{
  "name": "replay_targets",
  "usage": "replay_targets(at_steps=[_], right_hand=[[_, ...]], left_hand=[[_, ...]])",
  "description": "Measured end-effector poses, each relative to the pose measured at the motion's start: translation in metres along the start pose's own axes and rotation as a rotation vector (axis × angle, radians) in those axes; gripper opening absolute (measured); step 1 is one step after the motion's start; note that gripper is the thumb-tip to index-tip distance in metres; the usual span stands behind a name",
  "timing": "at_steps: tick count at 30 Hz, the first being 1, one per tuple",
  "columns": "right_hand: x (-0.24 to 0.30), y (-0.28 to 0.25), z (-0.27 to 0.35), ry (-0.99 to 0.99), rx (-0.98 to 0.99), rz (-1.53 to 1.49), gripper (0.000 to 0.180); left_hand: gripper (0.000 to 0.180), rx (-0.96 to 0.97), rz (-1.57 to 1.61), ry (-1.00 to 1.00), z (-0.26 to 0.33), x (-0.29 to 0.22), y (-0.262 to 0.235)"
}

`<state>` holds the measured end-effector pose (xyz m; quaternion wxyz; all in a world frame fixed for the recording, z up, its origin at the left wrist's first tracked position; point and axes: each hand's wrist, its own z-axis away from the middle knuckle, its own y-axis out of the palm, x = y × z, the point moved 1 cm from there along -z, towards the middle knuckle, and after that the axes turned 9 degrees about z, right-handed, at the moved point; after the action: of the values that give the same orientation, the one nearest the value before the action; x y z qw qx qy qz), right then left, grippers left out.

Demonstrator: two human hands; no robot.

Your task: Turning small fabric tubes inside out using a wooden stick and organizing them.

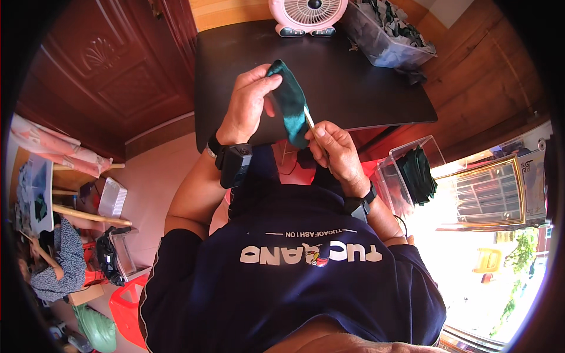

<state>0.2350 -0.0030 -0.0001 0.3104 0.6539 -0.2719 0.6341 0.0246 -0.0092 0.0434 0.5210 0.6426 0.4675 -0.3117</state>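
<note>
My left hand (247, 103) grips the upper end of a dark green satin cloth piece (290, 103), held above the near edge of a black table (365, 88). My right hand (332, 150) pinches a thin pale stick (309, 119) whose tip pushes into the lower side of the cloth. Both wrists wear black bands, and a black device is strapped to the left one.
A pink desk fan (306, 15) stands at the table's far edge. A clear bin of dark green pieces (385, 32) sits at the table's far right. Another clear box with green pieces (412, 173) is at my right. Red stools and clutter lie on the floor left.
</note>
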Motion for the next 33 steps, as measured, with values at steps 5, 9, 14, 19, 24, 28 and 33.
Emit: replay_targets(at_steps=[5,9,14,19,24,28,33], right_hand=[[-0.007,-0.002,-0.002,-0.074,-0.089,0.106,0.021],[-0.007,-0.008,-0.007,-0.145,-0.196,0.211,0.022],[-0.016,-0.009,-0.012,-0.092,-0.153,0.156,0.027],[-0.016,-0.016,-0.019,-0.107,-0.185,0.079,0.026],[-0.011,-0.024,-0.021,-0.18,-0.372,0.487,0.019],[-0.004,-0.02,-0.02,-0.215,-0.356,0.567,0.015],[-0.006,-0.022,-0.018,-0.238,-0.323,0.566,0.019]], left_hand=[[0.019,-0.01,0.059,-0.083,0.0,0.007,0.006],[0.018,0.013,-0.092,-0.187,0.002,0.01,0.016],[0.029,0.124,-0.383,-0.133,0.003,0.013,0.018],[0.024,0.06,-0.347,-0.2,-0.01,0.006,0.011],[0.045,-0.167,-0.215,0.135,-0.013,-0.001,0.001],[0.044,-0.081,0.036,-0.018,-0.017,0.012,0.017],[0.027,-0.075,0.207,-0.003,-0.023,0.031,0.008]])
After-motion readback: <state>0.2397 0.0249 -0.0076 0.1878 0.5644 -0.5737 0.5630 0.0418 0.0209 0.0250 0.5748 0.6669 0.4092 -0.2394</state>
